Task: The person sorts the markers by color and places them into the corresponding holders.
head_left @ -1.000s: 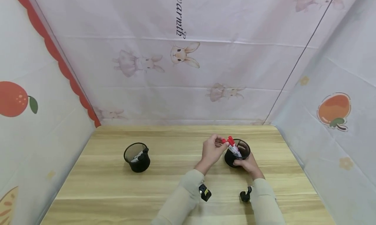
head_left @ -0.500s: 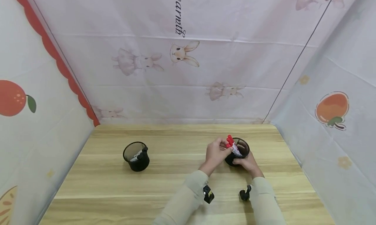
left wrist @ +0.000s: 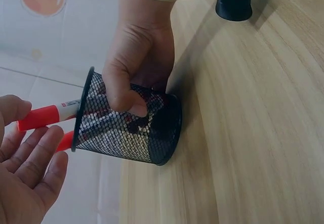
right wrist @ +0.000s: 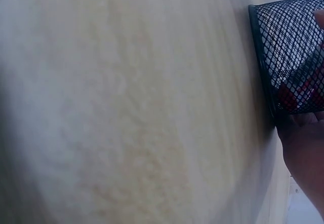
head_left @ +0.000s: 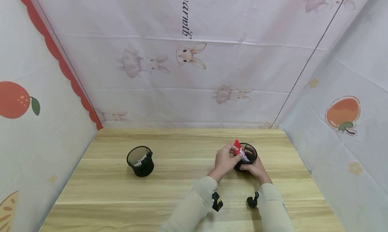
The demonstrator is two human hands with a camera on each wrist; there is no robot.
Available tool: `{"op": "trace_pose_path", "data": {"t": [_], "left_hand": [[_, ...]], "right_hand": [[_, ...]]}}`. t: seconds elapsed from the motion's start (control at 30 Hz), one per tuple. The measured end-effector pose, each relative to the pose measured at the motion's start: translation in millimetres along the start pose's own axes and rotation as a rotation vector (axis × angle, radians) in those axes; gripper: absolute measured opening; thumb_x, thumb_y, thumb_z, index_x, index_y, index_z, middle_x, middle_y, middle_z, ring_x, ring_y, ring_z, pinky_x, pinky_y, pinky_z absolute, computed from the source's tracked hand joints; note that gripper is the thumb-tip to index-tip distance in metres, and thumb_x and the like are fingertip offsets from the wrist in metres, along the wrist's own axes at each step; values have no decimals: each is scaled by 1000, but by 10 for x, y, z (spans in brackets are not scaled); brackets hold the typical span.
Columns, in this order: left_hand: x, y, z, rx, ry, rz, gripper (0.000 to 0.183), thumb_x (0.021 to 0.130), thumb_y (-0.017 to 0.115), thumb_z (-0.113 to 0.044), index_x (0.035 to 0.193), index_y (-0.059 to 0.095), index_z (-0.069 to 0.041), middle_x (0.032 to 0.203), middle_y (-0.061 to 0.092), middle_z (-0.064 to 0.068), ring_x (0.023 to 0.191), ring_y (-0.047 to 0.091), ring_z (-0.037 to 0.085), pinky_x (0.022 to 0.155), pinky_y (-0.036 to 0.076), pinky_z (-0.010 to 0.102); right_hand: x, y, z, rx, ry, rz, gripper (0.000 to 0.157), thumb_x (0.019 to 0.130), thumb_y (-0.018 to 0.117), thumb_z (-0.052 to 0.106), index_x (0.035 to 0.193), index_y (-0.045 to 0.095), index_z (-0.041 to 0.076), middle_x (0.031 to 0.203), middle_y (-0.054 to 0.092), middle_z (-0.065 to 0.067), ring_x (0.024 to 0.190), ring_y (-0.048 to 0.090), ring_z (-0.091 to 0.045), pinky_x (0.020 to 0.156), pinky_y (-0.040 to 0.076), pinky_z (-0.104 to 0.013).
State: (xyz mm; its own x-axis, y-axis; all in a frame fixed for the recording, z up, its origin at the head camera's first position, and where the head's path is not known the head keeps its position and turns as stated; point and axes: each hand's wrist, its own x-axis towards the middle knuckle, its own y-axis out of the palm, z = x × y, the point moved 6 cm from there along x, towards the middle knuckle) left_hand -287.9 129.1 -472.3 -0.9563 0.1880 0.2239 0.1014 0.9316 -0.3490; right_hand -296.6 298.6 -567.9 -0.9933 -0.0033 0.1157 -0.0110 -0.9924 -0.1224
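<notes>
My right hand (head_left: 258, 168) grips a black mesh pen holder (left wrist: 119, 138) around its side, thumb across the mesh in the left wrist view. The holder stands on the wooden table. My left hand (head_left: 225, 159) is at its mouth and pinches a white marker with a red cap (left wrist: 39, 117), its lower part inside the rim. Another red-capped marker (left wrist: 65, 142) leans out of the holder close by, partly hidden behind the left fingers. In the right wrist view, red and dark marker ends (right wrist: 288, 95) show through the mesh near the base.
A second black mesh pen holder (head_left: 143, 170) stands on the left of the table (head_left: 182, 191), with black-capped white markers (head_left: 145, 159) in it. Printed cloth walls (head_left: 169, 107) rise behind and at both sides. Each wrist carries a small black camera (head_left: 217, 202).
My left hand has moved right and slightly down, bringing its red-capped marker into the holder beside the other. The right hand keeps its grip on the holder in nearly the same place.
</notes>
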Motion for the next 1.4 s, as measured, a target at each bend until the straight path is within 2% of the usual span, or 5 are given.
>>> {"op": "trace_pose_path", "data": {"t": [0.27, 0.53, 0.87, 1.23, 1.4], "left_hand": [[12, 35, 22, 74, -34, 23, 12, 78, 75, -14, 82, 63, -15, 72, 60, -11, 64, 55, 1, 57, 46, 17], [28, 92, 80, 126, -30, 51, 13, 78, 76, -15, 83, 64, -16, 72, 62, -12, 62, 55, -1, 59, 45, 16], [21, 103, 99, 107, -51, 58, 14, 77, 76, -13, 84, 64, -14, 72, 62, -11, 63, 56, 0, 58, 46, 17], [16, 51, 125, 93, -55, 73, 17, 76, 77, -13, 86, 64, -13, 76, 63, -8, 66, 58, 1, 61, 48, 17], [-87, -60, 124, 97, -21, 57, 20, 78, 75, -15, 94, 65, -10, 84, 67, -1, 71, 60, 3, 64, 48, 18]], "right_hand": [[-8, -15, -16, -36, 25, 8, 91, 60, 72, -18, 138, 29, -3, 133, 39, -31, 115, 43, -24, 85, 39, -15], [-4, 8, 13, -41, -5, 23, 90, 60, 73, -16, 138, 29, -3, 130, 44, -29, 104, 50, -13, 86, 41, -19], [2, 21, 10, -36, 16, 21, 91, 60, 73, -16, 139, 29, -2, 132, 42, -28, 106, 49, -11, 89, 40, -21], [22, 15, 34, -5, -15, 39, 90, 59, 70, -20, 137, 29, -6, 127, 45, -30, 101, 53, -13, 83, 43, -17], [-74, -37, 56, -92, 40, 86, 99, 59, 77, -12, 142, 22, -1, 132, 41, -29, 115, 45, -28, 98, 34, -34]]}}
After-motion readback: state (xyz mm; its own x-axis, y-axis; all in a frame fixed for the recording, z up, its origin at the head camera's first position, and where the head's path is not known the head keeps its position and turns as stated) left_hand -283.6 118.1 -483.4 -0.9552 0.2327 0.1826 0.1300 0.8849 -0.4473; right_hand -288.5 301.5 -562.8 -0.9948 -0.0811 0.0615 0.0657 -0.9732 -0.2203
